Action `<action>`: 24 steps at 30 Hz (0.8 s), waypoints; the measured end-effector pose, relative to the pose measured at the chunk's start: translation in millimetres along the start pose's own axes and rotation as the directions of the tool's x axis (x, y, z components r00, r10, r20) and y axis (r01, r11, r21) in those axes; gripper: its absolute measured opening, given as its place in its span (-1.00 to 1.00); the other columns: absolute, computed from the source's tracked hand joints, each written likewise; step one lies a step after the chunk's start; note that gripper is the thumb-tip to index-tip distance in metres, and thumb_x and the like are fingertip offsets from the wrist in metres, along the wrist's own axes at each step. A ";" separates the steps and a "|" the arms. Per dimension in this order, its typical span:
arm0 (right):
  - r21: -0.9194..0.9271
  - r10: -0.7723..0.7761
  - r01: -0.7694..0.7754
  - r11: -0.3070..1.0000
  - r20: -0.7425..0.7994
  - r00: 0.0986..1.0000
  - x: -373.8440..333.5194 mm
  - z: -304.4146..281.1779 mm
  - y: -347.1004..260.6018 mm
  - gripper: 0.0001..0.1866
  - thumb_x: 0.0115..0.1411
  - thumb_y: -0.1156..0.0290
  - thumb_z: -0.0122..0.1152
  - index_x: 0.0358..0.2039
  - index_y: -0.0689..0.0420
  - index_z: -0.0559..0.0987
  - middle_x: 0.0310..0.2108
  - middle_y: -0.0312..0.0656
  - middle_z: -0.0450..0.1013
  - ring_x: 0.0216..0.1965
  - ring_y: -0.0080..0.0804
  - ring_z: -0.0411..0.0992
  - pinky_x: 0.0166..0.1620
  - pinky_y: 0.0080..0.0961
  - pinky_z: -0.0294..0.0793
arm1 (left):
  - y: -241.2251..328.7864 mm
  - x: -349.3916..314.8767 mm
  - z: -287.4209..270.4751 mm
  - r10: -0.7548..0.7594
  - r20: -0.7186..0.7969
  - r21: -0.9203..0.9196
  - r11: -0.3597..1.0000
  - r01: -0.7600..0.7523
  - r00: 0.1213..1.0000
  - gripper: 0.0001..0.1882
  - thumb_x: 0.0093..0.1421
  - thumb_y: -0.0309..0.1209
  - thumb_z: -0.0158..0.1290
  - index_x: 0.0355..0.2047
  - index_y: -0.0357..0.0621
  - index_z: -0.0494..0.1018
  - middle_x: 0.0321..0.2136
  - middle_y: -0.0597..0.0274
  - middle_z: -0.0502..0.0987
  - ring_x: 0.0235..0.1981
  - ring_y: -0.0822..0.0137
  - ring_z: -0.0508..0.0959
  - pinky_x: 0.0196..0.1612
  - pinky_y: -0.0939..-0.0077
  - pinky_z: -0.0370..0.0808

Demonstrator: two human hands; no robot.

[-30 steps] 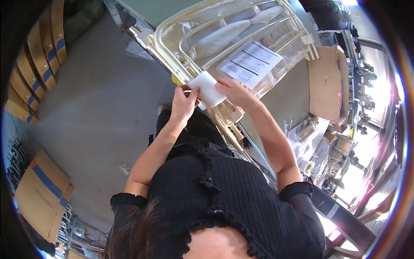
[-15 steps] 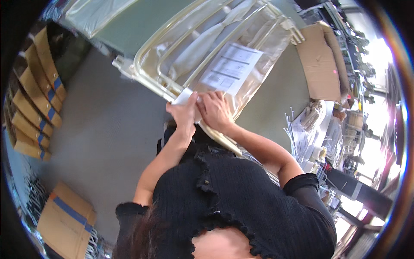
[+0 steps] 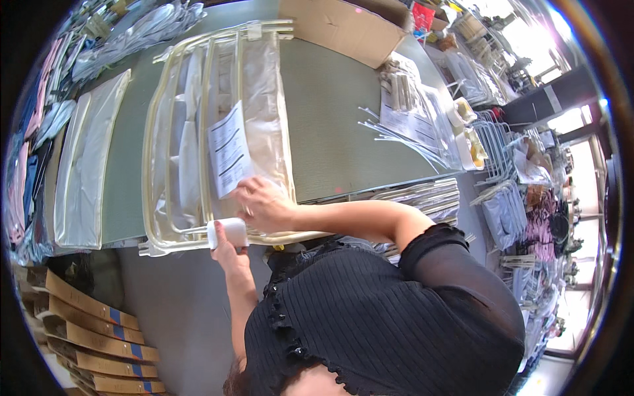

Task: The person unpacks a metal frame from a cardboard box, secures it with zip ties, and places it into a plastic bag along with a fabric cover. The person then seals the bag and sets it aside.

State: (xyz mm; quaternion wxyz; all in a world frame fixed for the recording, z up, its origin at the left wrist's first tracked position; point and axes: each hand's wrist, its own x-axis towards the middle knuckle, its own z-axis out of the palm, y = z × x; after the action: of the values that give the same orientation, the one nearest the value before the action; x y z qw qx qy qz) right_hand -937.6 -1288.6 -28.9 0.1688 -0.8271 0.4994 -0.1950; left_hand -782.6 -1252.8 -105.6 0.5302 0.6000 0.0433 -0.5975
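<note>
My left hand [image 3: 232,256] is closed on a small white wrap-like piece [image 3: 228,233] at the near edge of a cream tubular frame [image 3: 150,158]. The thumb lies over the piece; I cannot make out what it is. Just to the right and above is my right hand [image 3: 265,206], its fingers curled and smeared by motion. It hovers by the lower end of a printed paper sheet [image 3: 230,148], and whether it holds anything is unclear. Beneath the sheet, clear plastic and pale fabric [image 3: 264,112] fill the frame, which lies flat on a green-topped table [image 3: 330,125].
A plastic-wrapped pale panel [image 3: 89,165] lies left on the table. An open cardboard box [image 3: 343,30] stands at the far side. Thin white rods [image 3: 403,140] and bagged papers [image 3: 409,109] lie right. Cardboard boxes with blue stripes [image 3: 112,343] are stacked at lower left.
The view has turned, so the whole frame and more of the table show. My right hand has come off the white piece and moved beside the paper sheet; my left hand keeps its hold.
</note>
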 end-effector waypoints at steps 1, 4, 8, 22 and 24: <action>0.019 0.062 -0.061 0.998 -0.023 0.998 -2.5 -15.0 11.4 -0.60 0.10 0.24 0.12 -0.10 0.19 0.43 -0.08 -0.01 0.33 0.01 -0.08 0.28 0.03 -0.19 0.31 | 8.2 -0.9 -5.4 0.001 -0.027 0.015 1.000 -0.001 1.000 -0.37 -0.07 -0.09 0.31 -0.03 0.04 0.32 -0.18 0.28 0.43 -0.17 0.28 0.43 -0.29 0.14 0.39; -0.182 0.125 -0.148 0.972 -0.129 0.984 -43.5 -58.4 106.7 -0.78 0.04 0.35 0.07 -0.30 0.15 0.48 -0.27 -0.06 0.43 -0.15 -0.13 0.38 -0.10 -0.24 0.40 | 8.2 -2.4 -15.6 -0.015 -0.041 0.063 0.998 0.018 0.999 -0.34 -0.08 0.02 0.28 -0.01 0.11 0.32 -0.13 0.37 0.39 -0.11 0.35 0.36 -0.23 0.16 0.34; -0.471 0.694 -0.661 0.584 -0.134 0.708 -114.9 -99.1 300.5 -0.80 0.03 0.35 0.02 -0.48 0.14 0.58 -0.39 0.00 0.50 -0.28 -0.05 0.50 -0.26 -0.23 0.52 | -1.6 -33.7 -8.6 0.034 -0.088 0.066 0.997 -0.029 0.995 -0.38 -0.02 0.12 0.18 -0.05 0.09 0.35 -0.12 0.41 0.32 -0.12 0.41 0.27 -0.14 0.24 0.27; -0.229 0.673 -0.680 0.697 -0.117 0.730 -126.1 -99.3 433.6 -0.84 0.03 0.39 0.13 -0.39 0.19 0.54 -0.27 0.03 0.45 -0.16 -0.02 0.41 -0.09 -0.20 0.40 | -30.5 -90.4 -33.9 0.270 -0.360 0.118 0.963 -0.244 0.893 -0.76 0.16 -0.14 0.11 -0.42 0.04 0.34 -0.53 0.49 0.24 -0.45 0.60 0.23 -0.28 0.56 0.24; -0.265 0.611 -0.583 0.768 0.034 0.791 -125.4 -102.8 446.9 -0.82 0.04 0.40 0.12 -0.36 0.20 0.52 -0.26 0.04 0.44 -0.15 0.00 0.41 -0.08 -0.19 0.39 | -28.7 -92.9 -29.4 0.293 -0.323 0.132 0.956 -0.263 0.900 -0.77 0.17 -0.15 0.10 -0.41 0.04 0.34 -0.53 0.50 0.26 -0.45 0.60 0.24 -0.27 0.56 0.24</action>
State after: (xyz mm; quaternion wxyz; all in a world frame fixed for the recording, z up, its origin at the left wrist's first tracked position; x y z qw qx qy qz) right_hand -1381.1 -1383.9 -171.0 0.1500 -0.6494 0.7453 -0.0197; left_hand -808.8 -1166.1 -59.6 0.5685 0.7159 0.0222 -0.4048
